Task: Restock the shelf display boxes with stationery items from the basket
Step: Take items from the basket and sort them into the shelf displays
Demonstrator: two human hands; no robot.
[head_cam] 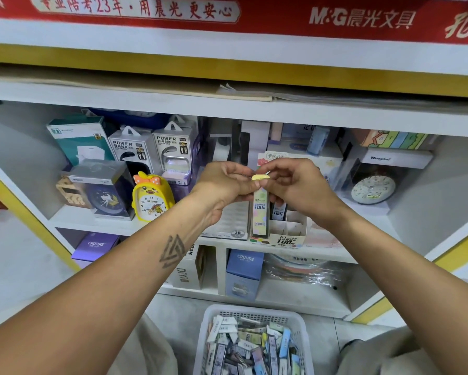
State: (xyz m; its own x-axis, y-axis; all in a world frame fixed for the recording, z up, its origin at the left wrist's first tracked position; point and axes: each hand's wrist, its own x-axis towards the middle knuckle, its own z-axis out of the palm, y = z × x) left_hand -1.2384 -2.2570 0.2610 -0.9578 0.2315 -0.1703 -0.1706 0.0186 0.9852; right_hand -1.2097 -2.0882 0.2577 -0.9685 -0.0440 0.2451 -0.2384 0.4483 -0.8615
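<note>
A slim pastel lead-refill case (pixel 260 212) with a yellow cap hangs upright in front of the shelf. My left hand (pixel 222 185) and my right hand (pixel 298 185) both pinch its top end. Just below and to the right stands a white divided display box (pixel 288 234) marked "100", with one dark case standing in it. Left of it sits a flat white "2B" display box (pixel 233 226). At the bottom, a white plastic basket (pixel 208 320) holds several loose refill cases.
On the shelf left of my hands stand a yellow duck alarm clock (pixel 151 198), power bank packs (pixel 170 150) and a boxed dark clock (pixel 105 190). A boxed round clock (pixel 373 188) sits at right. Blue and purple boxes fill the lower shelf.
</note>
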